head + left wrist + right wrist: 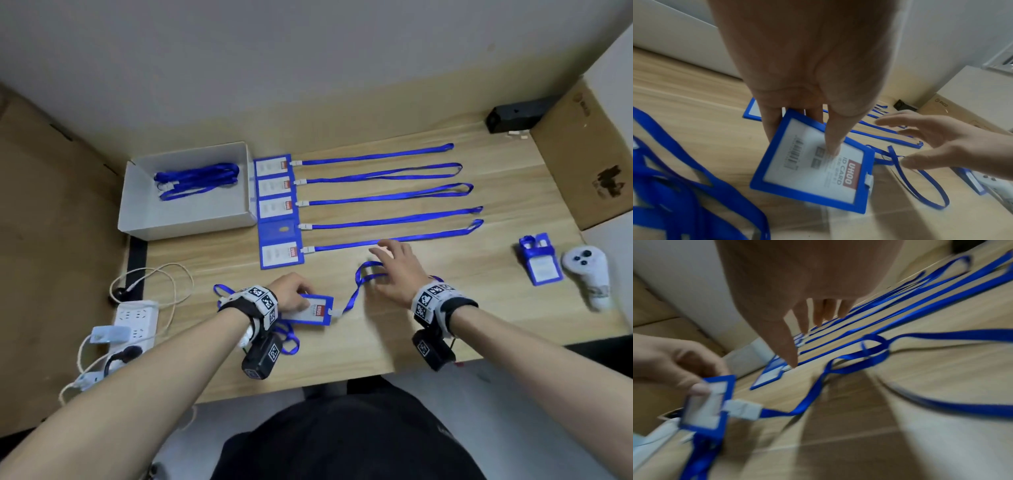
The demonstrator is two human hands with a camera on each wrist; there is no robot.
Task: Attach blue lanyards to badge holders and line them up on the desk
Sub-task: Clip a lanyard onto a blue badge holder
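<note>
My left hand (298, 296) pinches a blue badge holder (313, 311) just above the desk's front middle. In the left wrist view the thumb lies on the card face (813, 164) and fingers sit underneath. A white clip (742, 408) joins it to a blue lanyard (356, 291) that loops and twists to the right. My right hand (390, 270) hovers over that loop with fingers spread, holding nothing. Several finished badge holders (277, 209) lie in a column, their lanyards (394, 197) stretched rightward.
A white box (137, 205) at the back left holds spare lanyards (197, 180). More loose lanyards (674, 186) lie under my left wrist. Spare holders (541, 262) and a white controller (587, 274) sit at right. A power strip (135, 322) is at left.
</note>
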